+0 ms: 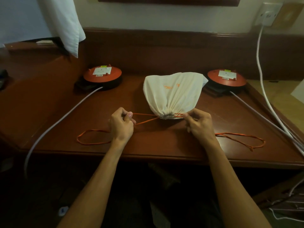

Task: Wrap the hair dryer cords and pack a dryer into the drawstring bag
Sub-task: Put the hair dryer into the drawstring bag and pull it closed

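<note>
A cream drawstring bag [172, 92] with orange print lies bulging on the dark wooden table [164, 145], its mouth gathered tight and facing me. Whatever fills it is hidden. Orange drawstrings [144, 114] run out both sides of the mouth. My left hand [121, 125] pinches the left string, which is pulled taut. My right hand [198, 123] pinches the right string close beside the mouth. Slack loops of string lie on the table to the left [88, 142] and to the right [246, 137] of my hands.
Two round red cord reels stand at the back, one left [102, 75] and one right [227, 78], each with a pale cable [57, 124] trailing off the table. A white cable [261, 76] hangs from a wall socket [267, 14] at right. White cloth [65, 22] hangs top left.
</note>
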`<state>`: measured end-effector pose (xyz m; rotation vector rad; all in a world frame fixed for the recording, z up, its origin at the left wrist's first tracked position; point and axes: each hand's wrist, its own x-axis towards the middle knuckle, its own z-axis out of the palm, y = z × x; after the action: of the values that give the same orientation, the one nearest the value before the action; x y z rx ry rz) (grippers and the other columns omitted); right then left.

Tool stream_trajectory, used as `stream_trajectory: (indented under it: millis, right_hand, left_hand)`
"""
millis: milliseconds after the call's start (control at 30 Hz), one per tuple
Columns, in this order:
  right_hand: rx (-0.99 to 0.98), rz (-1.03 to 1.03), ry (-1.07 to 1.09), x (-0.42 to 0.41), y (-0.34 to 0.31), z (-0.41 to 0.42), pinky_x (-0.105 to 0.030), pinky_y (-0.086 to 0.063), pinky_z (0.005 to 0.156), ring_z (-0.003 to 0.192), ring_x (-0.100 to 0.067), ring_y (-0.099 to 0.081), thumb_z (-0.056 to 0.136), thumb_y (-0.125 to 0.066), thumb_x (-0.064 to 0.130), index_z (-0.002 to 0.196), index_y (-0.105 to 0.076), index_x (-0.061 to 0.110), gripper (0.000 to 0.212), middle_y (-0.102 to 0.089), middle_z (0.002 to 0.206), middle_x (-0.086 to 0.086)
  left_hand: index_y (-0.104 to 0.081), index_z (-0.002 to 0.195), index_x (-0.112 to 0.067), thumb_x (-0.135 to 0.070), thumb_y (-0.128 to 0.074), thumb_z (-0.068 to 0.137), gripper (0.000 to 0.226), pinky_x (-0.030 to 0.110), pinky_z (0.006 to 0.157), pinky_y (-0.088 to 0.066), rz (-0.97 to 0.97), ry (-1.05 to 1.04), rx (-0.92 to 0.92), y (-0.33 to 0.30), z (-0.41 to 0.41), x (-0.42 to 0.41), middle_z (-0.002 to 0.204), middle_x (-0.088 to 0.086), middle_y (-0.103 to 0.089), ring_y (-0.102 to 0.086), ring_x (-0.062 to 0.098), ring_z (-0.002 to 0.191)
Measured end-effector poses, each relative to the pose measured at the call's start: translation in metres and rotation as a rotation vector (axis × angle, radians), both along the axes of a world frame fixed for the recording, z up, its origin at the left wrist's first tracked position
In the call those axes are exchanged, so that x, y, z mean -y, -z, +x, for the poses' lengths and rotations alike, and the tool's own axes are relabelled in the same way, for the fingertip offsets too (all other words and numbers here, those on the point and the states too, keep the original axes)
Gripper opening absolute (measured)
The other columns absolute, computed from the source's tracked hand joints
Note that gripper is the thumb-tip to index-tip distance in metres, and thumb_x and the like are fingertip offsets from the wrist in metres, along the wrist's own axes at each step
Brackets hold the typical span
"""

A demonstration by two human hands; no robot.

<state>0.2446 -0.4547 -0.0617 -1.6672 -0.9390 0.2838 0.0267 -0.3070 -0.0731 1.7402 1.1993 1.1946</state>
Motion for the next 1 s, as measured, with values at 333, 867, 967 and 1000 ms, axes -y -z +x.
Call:
stream_trajectory:
  millis: [333, 867, 967, 1000]
  right_hand:
    - [0.161, -0.004, 0.081, 0.012, 0.006, 0.021, -0.036, -0.051, 0.073, 0.068, -0.011, -0.06, 0.094, -0.071, 0.012, 0.085, -0.073, 0.005, 0.012, -0.071, 0.077, -0.009]
    - [0.087, -0.077, 0.079, 0.025, 0.002, 0.034, -0.018, -0.039, 0.056, 0.051, 0.002, -0.048, 0.097, -0.066, 0.015, 0.086, -0.071, 0.002, 0.018, -0.059, 0.065, 0.004]
    - [0.194, -0.125, 0.067, 0.026, 0.002, 0.034, -0.038, -0.049, 0.068, 0.064, -0.016, -0.06, 0.095, -0.07, 0.017, 0.084, -0.071, 0.006, 0.016, -0.069, 0.072, -0.008]
    - [0.244, -0.143, 0.077, 0.027, 0.004, 0.034, -0.043, -0.05, 0.069, 0.068, -0.026, -0.062, 0.094, -0.072, 0.018, 0.082, -0.072, 0.007, 0.016, -0.07, 0.073, -0.011]
  left_hand:
    - [-0.055, 0.073, 0.0, -0.007, -0.065, 0.096, 0.025, 0.033, 0.069, -0.055, 0.038, -0.117, -0.016, -0.003, -0.002, -0.001, 0.068, 0.009, -0.067, -0.067, 0.02, 0.066]
    - [-0.066, 0.077, -0.013, -0.027, -0.068, 0.097, 0.024, 0.021, 0.062, -0.043, 0.036, 0.315, -0.208, -0.012, -0.019, -0.013, 0.073, 0.001, -0.066, -0.057, 0.007, 0.065]
    - [-0.068, 0.074, -0.015, -0.035, -0.076, 0.089, 0.026, 0.022, 0.061, -0.042, 0.084, 0.316, -0.247, -0.01, -0.031, -0.014, 0.073, 0.0, -0.068, -0.057, 0.01, 0.066]
    - [-0.068, 0.073, -0.014, -0.036, -0.077, 0.088, 0.028, 0.023, 0.06, -0.042, 0.101, 0.304, -0.276, -0.01, -0.034, -0.013, 0.072, 0.0, -0.068, -0.058, 0.011, 0.066]
